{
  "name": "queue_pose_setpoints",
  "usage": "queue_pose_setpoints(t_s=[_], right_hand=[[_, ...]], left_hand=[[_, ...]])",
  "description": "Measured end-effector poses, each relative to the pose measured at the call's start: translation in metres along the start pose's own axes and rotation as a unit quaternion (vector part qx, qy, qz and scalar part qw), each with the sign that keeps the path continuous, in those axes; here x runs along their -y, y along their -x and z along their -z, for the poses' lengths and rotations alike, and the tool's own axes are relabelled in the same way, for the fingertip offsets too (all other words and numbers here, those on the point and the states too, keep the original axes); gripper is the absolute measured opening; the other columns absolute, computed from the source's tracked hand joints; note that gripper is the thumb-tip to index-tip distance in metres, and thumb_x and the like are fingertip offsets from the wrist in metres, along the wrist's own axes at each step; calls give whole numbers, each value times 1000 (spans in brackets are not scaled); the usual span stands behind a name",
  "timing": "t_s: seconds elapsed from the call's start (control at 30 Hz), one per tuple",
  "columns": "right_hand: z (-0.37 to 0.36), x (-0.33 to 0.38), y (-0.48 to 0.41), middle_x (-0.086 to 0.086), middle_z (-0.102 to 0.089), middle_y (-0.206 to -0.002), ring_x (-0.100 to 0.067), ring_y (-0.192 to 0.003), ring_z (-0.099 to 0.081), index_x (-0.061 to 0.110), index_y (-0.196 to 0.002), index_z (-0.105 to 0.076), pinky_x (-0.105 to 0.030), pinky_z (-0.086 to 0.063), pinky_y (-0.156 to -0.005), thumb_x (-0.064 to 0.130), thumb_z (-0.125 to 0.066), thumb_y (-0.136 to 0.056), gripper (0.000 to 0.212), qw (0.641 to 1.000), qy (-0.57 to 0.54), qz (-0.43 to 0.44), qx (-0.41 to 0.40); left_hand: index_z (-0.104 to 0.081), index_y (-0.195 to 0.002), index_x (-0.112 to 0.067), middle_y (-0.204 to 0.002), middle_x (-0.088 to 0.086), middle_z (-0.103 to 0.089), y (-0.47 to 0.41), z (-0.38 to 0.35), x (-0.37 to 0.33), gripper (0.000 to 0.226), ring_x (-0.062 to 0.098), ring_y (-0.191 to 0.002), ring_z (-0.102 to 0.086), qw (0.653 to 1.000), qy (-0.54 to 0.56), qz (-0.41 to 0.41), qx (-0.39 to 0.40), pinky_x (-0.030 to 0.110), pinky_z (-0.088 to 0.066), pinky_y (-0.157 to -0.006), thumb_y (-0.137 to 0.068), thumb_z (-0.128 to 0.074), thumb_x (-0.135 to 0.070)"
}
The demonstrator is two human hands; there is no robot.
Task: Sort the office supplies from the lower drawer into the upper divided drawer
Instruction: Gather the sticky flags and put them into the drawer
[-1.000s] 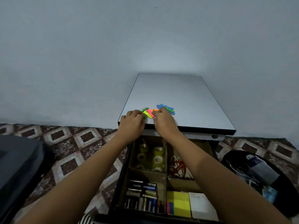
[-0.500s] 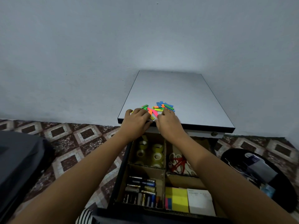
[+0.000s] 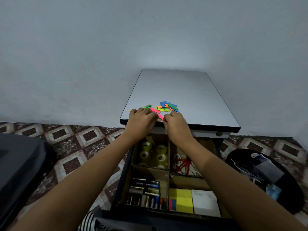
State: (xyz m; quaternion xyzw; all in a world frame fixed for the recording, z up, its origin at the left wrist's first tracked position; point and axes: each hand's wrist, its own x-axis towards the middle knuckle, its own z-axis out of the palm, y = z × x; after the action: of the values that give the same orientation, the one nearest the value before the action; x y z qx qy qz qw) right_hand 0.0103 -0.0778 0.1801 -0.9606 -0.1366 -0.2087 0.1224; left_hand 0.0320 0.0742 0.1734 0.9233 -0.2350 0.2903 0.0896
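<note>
Right hand (image 3: 175, 125) is pinched on a pink index tab (image 3: 160, 116) at the near edge of the worktop (image 3: 183, 90); left hand (image 3: 141, 121) is curled, hold untellable. Gathering is judged underway; placing into the divided drawer (image 3: 168, 180) is called for next.

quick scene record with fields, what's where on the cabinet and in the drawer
cabinet top: loose coloured strips near front edge
left hand: on the strips, grip unclear
right hand: fingertips at a pink strip, grip unclear
drawer: open, cardboard dividers
back left: tape rolls
back right: scissors
front left: batteries
front right: sticky notes
</note>
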Motion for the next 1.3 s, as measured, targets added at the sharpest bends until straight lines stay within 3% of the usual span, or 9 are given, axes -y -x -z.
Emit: queue_pose_setpoints(t_s=[0.2, 0.3, 0.4, 0.53, 0.67, 0.77, 0.93, 1.07, 1.3], right_hand=[[20, 1, 1, -12, -61, -110, -22, -100, -56, 5, -114, -59, -30, -48, -82, 17, -48, -97, 23, 989, -111, -57, -78], [40, 1, 7, -6, -62, -99, -14, -88, -58, 6, -103, -58, -23, -50, -74, 14, -52, -94, 13, 964, -226, -113, -86], [56, -4, 23, 3, -59, -91, -6, -83, -55, 11, -100, -61, -9, -44, -65, 13, -55, -92, 10, 934, -309, -160, -85], [60, -20, 64, 11, -62, -82, 0, -77, -58, 17, -95, -67, -10, -48, -69, 8, -58, -90, 14, 898, -389, -197, -60], [48, -42, 115, 0, -65, -73, -5, -60, -57, 8, -97, -71, -16, -46, -57, 4, -59, -89, 15, 902, -373, -218, 22], [31, -50, 152, -1, -64, -69, 2, -53, -58, 9, -92, -69, -9, -47, -52, 4, -62, -87, 10, 885, -367, -267, 100], [2, -54, 181, -2, -64, -63, -15, -61, -60, 13, -77, -64, -27, -53, -64, 6, -62, -86, 12, 869, -339, -311, 184], [-12, -49, 181, -2, -64, -63, -15, -61, -62, 20, -67, -62, -26, -54, -63, 7, -61, -86, 23, 853, -319, -319, 263], [-27, -33, 173, -2, -63, -67, -11, -58, -61, 5, -71, -63, -29, -57, -68, 1, -57, -85, 16, 845, -278, -294, 348]], left_hand=[[-70, -103, -9, -100, 9, -68, -14, 15, -14, 19, 25, -90, -60, 981, 163, 92, -44, 34, -43, -77, -90, -59, -19], [-69, -106, -7, -96, 2, -67, -14, 34, -33, 21, 10, -84, -58, 938, 301, 168, -39, 12, -44, -72, -92, -58, -19], [-68, -101, -10, -81, -3, -63, -6, 39, -52, 15, 10, -77, -59, 880, 409, 241, -13, 21, -49, -72, -90, -61, -17], [-62, -92, -9, -67, 0, -56, 28, 31, -78, 4, 3, -56, -58, 795, 526, 296, 57, 18, -49, -56, -88, -61, -6], [-57, -78, -12, -64, 4, -56, 63, 16, -101, 15, 0, -48, -56, 749, 555, 326, 159, 15, -50, -51, -88, -60, -1], [-54, -80, -9, -65, 6, -57, 84, 4, -117, 13, 1, -46, -58, 719, 555, 336, 250, 15, -51, -50, -89, -58, 0], [-52, -72, -12, -61, 6, -57, 98, -13, -129, 22, -1, -44, -58, 719, 527, 336, 304, 16, -51, -51, -89, -59, 0], [-54, -70, -12, -62, 7, -57, 96, -12, -127, 23, -1, -47, -58, 719, 526, 340, 301, 15, -51, -52, -89, -58, -1], [-56, -74, -10, -66, 8, -60, 96, -11, -124, 17, 2, -50, -60, 704, 539, 350, 303, 16, -52, -54, -88, -60, -1]])
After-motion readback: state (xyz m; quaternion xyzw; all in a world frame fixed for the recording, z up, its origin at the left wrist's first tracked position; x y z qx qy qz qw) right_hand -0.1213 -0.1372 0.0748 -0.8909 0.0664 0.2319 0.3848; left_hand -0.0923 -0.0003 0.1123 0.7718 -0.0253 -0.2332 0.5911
